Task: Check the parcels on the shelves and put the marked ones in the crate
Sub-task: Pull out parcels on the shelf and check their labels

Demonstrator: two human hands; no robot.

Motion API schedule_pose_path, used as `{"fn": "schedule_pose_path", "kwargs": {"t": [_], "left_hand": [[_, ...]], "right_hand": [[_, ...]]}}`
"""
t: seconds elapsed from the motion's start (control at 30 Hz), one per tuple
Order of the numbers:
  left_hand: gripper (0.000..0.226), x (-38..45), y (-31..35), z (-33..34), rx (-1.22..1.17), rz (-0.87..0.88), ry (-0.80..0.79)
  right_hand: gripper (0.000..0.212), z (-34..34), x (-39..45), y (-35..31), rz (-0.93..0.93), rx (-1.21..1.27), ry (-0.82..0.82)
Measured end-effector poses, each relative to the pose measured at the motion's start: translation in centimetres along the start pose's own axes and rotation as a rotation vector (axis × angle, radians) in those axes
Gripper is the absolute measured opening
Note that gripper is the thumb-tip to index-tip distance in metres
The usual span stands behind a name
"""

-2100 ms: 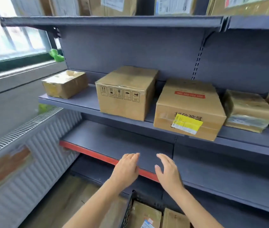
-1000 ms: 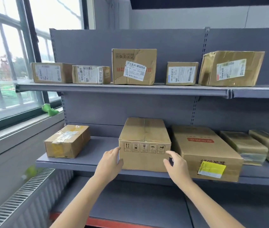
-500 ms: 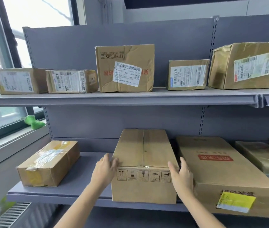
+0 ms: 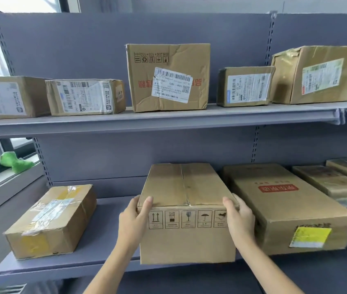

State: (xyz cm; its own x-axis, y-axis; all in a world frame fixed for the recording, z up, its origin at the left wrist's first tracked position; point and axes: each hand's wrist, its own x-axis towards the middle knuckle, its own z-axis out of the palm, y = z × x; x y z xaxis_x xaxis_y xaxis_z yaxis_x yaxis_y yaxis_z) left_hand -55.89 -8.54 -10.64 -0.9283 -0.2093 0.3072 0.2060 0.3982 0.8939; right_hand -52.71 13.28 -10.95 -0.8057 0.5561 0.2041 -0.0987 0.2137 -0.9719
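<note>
A plain cardboard parcel [image 4: 186, 194] with handling symbols on its front stands on the middle shelf [image 4: 104, 211], its front edge sticking out past the shelf lip. My left hand [image 4: 133, 219] grips its left front corner, thumb on top. My right hand [image 4: 240, 219] grips the right front corner the same way. To its right lies a long parcel with a yellow sticker [image 4: 285, 206]. At the left sits a taped parcel with yellow tape [image 4: 51, 221]. The crate is out of view.
The upper shelf [image 4: 157, 119] carries several labelled cardboard parcels, the tallest [image 4: 168, 77] in the middle. More wrapped parcels [image 4: 329, 185] lie at the far right of the middle shelf. A green toy [image 4: 13, 161] sits on the window sill at the left.
My head has risen from the lower shelf and crate to the middle and upper shelves. Both hands came up, closed on the middle parcel's front corners, and it has slid forward.
</note>
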Motion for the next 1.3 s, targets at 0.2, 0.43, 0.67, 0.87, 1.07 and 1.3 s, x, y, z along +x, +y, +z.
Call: {"fn": "schedule_pose_path", "kwargs": {"t": [0.2, 0.43, 0.67, 0.87, 1.07, 1.3], "left_hand": [[0.030, -0.9, 3.4, -6.5, -0.024, 0.124, 0.085], [0.042, -1.7, 8.0, -8.9, 0.442, 0.412, 0.211], [0.066, -1.6, 6.5, -5.7, 0.680, 0.570, 0.146], [0.087, -0.9, 6.8, -3.2, 0.740, 0.662, -0.137], [0.068, -1.2, 6.3, -2.2, 0.742, 0.809, -0.199], [0.041, -2.1, 1.0, -3.1, -0.019, 0.229, 0.116]], "right_hand": [[0.023, 1.9, -4.6, -3.8, 0.028, 0.183, 0.044], [0.026, 4.6, -8.2, -1.3, 0.345, 0.528, 0.049], [0.032, 5.5, -7.4, 3.4, 0.492, 0.474, -0.024], [0.041, 3.8, -6.4, 3.4, 0.248, -0.111, 0.019], [0.035, 2.3, -4.9, -3.8, -0.163, 0.058, -0.049], [0.052, 1.7, -4.9, -6.1, -0.290, -0.097, -0.185]]}}
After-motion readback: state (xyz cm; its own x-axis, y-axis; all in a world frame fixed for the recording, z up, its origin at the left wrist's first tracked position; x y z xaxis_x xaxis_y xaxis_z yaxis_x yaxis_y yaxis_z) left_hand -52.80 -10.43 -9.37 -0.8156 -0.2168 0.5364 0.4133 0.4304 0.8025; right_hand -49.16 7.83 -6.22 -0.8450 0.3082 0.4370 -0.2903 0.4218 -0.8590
